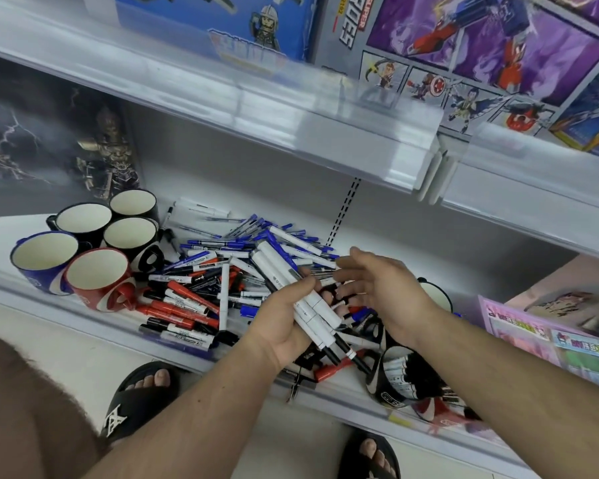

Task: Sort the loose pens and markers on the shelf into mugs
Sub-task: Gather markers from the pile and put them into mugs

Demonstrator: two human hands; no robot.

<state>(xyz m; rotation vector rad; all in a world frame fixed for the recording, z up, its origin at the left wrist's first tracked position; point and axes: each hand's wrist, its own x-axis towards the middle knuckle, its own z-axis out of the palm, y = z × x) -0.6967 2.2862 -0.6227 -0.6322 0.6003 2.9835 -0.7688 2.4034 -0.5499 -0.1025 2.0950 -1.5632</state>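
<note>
Down at floor level, black slide sandal [137, 399] on pale tile, toes showing. Just above, on the white shelf [83, 316], left hand [284, 323] palm-up, fingers curled round a bundle of white markers [303, 299], smooth cylinders with black tips pointing near-right. Right hand [381, 288] beside it, fingers loosely spread, relaxed, holding nothing, fingertips near the bundle. Under both, loose pile of pens and markers [201, 288]: red, black, blue caps, glossy plastic. Left of pile, red mug [99, 278] and blue mug [42, 261], round, cream inside, empty; black mugs [132, 233] farther back. Near right, black mug [395, 375] tipped, stuffed with markers. Beyond, toy boxes [498, 57] on upper shelf.
</note>
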